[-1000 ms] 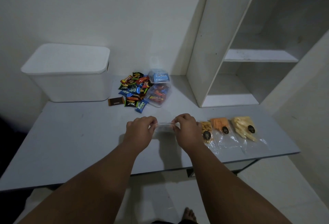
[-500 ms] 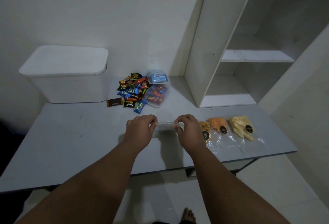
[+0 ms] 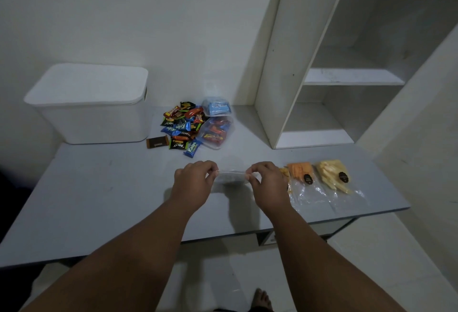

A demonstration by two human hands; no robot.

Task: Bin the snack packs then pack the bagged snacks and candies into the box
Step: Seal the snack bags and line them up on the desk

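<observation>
Pinching a small clear plastic bag (image 3: 231,177) at its top corners: left hand (image 3: 194,182) and right hand (image 3: 269,185), fingers closed on the film, just above the grey bench (image 3: 99,200). Head view: grip unchanged from a second ago, so packing hasn't begun. Beyond lies a colourful wrapped candy pile (image 3: 182,128); white plastic box (image 3: 91,106) is lidded, blocking packing; orange chip bag (image 3: 300,170) just beside right hand.

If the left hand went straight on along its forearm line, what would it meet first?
Probably the clear pack of red candies beside the candy pile; only bare table lies between it and the left hand. Depth is unclear.
</observation>
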